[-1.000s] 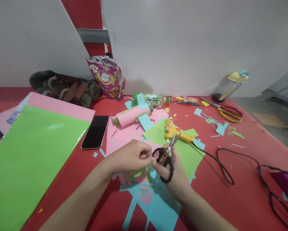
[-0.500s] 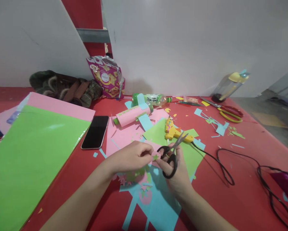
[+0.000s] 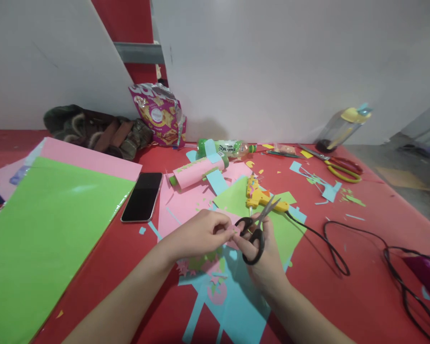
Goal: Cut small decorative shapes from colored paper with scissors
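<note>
Scissors with black handles point(image 3: 258, 244) hang in my right hand point(image 3: 265, 260), blades partly apart and pointing away to the upper right. The fingertips of that same hand also touch a small pink paper piece point(image 3: 235, 230). My left hand point(image 3: 203, 232) pinches this piece from the left, its thumb and finger covering most of it. Below the hands lie blue paper point(image 3: 241, 296) and a heap of small pink and green cutouts point(image 3: 200, 263). A pink paper disc point(image 3: 217, 292) with green bits rests on the blue sheet.
A yellow glue gun point(image 3: 259, 196) with a black cord lies just beyond my right hand. Farther back are a pink-wrapped roll point(image 3: 199, 172), a green bottle point(image 3: 229, 148) and red-and-yellow-handled scissors point(image 3: 344, 168). Leftward lie a phone point(image 3: 143, 197) and green sheets point(image 3: 60, 229).
My left fingers have shifted slightly right over the small pink paper piece, hiding the green star that showed on it. My right hand and the scissors stay nearly still.
</note>
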Demonstrator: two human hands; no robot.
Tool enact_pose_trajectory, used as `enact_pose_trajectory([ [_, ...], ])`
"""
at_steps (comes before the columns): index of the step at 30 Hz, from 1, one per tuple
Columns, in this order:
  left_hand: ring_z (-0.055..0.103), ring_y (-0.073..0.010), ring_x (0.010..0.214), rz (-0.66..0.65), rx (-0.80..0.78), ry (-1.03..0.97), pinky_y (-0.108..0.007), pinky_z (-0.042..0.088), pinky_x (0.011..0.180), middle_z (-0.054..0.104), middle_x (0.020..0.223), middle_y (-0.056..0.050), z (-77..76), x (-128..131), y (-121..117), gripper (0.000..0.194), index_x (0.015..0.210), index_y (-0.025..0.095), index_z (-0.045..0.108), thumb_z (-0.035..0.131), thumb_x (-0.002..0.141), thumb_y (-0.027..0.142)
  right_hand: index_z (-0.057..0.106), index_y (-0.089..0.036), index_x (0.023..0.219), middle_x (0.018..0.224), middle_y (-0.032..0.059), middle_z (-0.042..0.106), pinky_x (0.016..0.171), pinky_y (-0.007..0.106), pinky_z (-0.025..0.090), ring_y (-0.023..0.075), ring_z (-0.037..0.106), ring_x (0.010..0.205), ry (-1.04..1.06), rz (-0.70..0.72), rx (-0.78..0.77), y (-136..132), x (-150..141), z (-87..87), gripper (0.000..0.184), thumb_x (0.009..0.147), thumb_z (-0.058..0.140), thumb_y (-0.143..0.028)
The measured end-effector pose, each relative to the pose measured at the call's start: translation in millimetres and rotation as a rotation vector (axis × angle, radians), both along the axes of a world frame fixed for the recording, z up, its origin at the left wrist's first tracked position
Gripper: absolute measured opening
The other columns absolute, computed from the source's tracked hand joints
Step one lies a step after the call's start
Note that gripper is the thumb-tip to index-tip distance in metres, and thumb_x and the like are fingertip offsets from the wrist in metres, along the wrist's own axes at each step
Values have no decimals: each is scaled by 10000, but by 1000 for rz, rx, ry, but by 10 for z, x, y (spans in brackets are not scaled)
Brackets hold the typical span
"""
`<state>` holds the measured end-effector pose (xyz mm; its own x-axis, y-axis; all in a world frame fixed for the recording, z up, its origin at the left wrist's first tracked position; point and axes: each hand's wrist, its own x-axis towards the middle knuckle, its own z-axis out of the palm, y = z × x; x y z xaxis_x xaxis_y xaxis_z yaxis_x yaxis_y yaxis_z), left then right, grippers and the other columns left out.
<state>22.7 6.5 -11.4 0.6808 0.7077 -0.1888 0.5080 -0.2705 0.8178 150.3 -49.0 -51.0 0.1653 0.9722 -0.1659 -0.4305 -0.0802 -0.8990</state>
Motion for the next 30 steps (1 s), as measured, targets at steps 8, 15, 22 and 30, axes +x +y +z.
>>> enact_pose_trajectory([
  [8, 407, -93, 557, 116, 48, -3, -200, 309, 523, 449, 564, 24, 16, -47, 28, 226, 580, 140, 473, 391, 759, 252, 395, -245, 851, 644, -69, 494, 550, 195, 356, 83, 463, 584, 33, 79, -33, 4, -12, -40, 315, 661, 614, -124],
  [15, 411, -78, 565, 329, -10, -204, -182, 335, 532, 432, 591, 34, 123, -139, 83, 206, 582, 139, 436, 429, 757, 248, 398, -235, 883, 645, -53, 461, 567, 217, 354, 85, 440, 579, 62, 272, -17, -32, -24, -54, 298, 706, 592, -374],
  [22, 395, -69, 539, 436, 3, -265, -171, 323, 503, 414, 564, 43, 179, -142, 64, 216, 568, 138, 423, 449, 750, 251, 354, -231, 903, 725, -23, 421, 504, 237, 351, 95, 414, 558, 28, 534, 83, -45, -5, -59, 440, 650, 592, -500],
  [30, 391, -77, 539, 319, 71, -171, -176, 325, 508, 414, 551, 42, 157, -131, 37, 214, 570, 142, 438, 428, 758, 243, 335, -234, 887, 746, -17, 399, 530, 252, 342, 96, 407, 566, 16, 577, 99, -54, 4, 0, 455, 643, 582, -528],
])
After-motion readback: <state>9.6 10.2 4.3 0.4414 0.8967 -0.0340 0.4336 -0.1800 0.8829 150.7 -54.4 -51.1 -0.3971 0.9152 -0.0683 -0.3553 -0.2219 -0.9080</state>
